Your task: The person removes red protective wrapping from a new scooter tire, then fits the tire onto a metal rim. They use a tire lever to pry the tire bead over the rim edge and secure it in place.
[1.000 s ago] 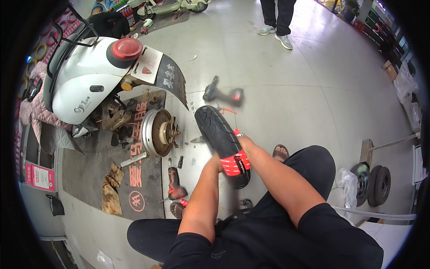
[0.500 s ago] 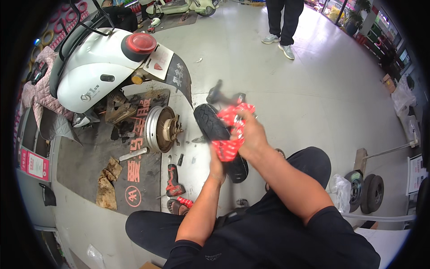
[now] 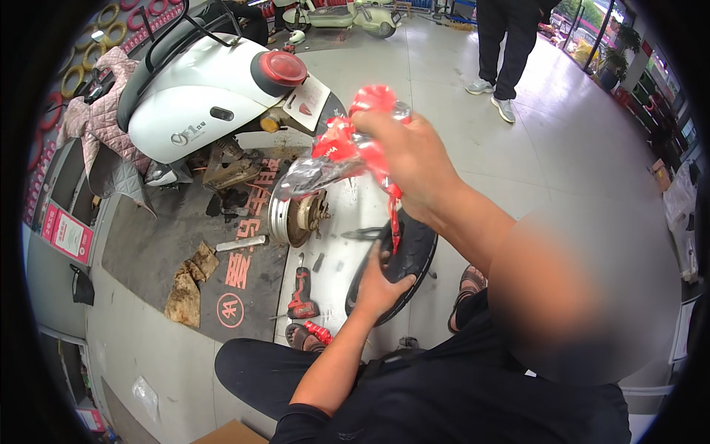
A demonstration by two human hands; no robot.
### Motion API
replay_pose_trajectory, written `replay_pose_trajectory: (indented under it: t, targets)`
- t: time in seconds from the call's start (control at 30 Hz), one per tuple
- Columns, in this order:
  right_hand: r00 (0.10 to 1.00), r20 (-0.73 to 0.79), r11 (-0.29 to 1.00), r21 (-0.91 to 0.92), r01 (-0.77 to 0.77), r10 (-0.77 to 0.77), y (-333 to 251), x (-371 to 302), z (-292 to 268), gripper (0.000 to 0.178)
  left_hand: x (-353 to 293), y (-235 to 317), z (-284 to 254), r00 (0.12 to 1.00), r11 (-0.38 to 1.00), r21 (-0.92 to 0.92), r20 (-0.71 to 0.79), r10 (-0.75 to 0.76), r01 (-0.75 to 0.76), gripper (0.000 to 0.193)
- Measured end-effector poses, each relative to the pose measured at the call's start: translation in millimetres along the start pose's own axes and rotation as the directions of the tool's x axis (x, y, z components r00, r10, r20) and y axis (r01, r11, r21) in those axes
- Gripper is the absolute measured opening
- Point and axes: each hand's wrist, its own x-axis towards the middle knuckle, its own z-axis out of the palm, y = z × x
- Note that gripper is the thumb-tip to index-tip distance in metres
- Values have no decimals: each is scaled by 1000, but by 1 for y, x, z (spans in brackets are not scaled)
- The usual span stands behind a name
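A crumpled red-and-clear plastic wrapper (image 3: pixel 334 152) is bunched in my right hand (image 3: pixel 403 155), raised in front of the wheel rim. One thin red end of it hangs down to the black tyre (image 3: pixel 420 255). That tyre stands tilted on the floor between my feet. My left hand (image 3: pixel 381 287) grips its near left part, thumb pointing right across it. Left of the tyre is a silver wheel rim (image 3: pixel 279 218) with a rusty hub, its upper part hidden behind the wrapper. Pliers (image 3: pixel 362 234) lie between rim and tyre.
A white scooter (image 3: pixel 192 103) without its rear wheel stands at the left over a dark mat (image 3: pixel 155 244). A red cordless drill (image 3: pixel 302 296) and a stained cardboard piece (image 3: pixel 185 296) lie near my left foot. Another person's legs (image 3: pixel 503 52) are at the far right.
My right hand has lifted the red wrapper up and left, off the tyre. The tyre now shows its open side, my left hand still on it. The view has shifted.
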Motion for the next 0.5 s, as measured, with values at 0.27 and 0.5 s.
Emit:
replay_pose_trajectory:
  t: [0.27,0.5]
  targets:
    - [824,499,69,-843,533,-269,43,47,-30,36,-36,-4,-9,983,925,361,174,58,-119,120]
    - [429,726,-408,-221,886,538,14,34,-238,29,-35,-24,-48,934,945,216,314,169,-244,94]
